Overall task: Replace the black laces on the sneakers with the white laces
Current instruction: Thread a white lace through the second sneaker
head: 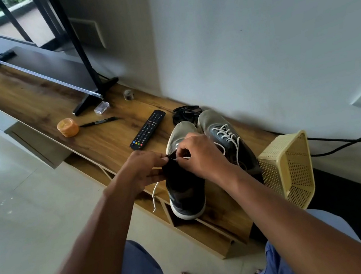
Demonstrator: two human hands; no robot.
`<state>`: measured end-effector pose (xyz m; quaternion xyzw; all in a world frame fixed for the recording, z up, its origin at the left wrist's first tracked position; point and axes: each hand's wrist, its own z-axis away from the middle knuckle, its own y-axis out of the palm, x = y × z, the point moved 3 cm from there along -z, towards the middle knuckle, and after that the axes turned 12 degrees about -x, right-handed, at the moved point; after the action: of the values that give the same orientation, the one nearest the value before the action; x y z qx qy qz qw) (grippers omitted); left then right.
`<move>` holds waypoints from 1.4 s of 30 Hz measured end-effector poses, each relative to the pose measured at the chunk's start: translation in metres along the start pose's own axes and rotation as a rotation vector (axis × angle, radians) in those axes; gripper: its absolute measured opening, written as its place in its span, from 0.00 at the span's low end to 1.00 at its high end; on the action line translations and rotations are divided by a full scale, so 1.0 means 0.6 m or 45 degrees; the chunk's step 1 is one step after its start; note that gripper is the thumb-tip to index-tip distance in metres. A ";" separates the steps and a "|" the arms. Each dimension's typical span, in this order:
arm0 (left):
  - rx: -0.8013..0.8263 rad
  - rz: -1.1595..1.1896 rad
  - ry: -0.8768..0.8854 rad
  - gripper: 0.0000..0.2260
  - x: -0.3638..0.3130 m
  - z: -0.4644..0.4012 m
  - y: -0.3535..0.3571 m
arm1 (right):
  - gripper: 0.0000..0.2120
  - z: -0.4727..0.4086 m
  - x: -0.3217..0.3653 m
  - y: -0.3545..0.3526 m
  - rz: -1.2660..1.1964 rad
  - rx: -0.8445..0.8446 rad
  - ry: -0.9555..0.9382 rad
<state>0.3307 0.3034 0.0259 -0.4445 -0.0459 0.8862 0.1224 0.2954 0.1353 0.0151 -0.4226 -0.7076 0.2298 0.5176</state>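
Both hands, left hand [142,164] and right hand [198,155], pinch a white lace [154,195] at the near sneaker [185,191] on the worktop [103,137]; steadying the eyelet should ease threading. Its pair [222,134] sits laced; black laces [185,113] lie behind.

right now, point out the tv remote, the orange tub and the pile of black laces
tv remote [147,129], head view, on the middle of its keypad
orange tub [67,127], head view, on its lid
pile of black laces [185,112], head view, on the middle of the tangle
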 end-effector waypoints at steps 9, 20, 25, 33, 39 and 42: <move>0.013 0.002 -0.007 0.05 0.003 -0.006 -0.002 | 0.06 0.003 0.002 0.003 -0.003 -0.017 0.008; 0.007 -0.007 0.059 0.06 0.001 -0.005 0.002 | 0.05 -0.002 0.003 0.003 -0.008 0.028 0.033; 0.042 -0.073 0.152 0.07 0.000 -0.006 0.003 | 0.05 -0.003 0.008 -0.010 -0.015 0.050 0.041; 0.091 -0.139 0.196 0.07 0.003 -0.009 0.009 | 0.04 0.000 0.007 -0.018 -0.080 0.026 0.076; 0.076 -0.101 0.126 0.06 0.008 -0.014 0.011 | 0.03 -0.003 -0.006 -0.010 -0.126 0.017 0.170; 0.074 -0.055 0.072 0.06 0.009 -0.016 0.014 | 0.02 0.000 -0.010 -0.008 -0.143 0.026 0.170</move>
<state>0.3337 0.2964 0.0146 -0.4647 -0.0260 0.8713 0.1555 0.2941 0.1274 0.0155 -0.3915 -0.6917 0.1789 0.5798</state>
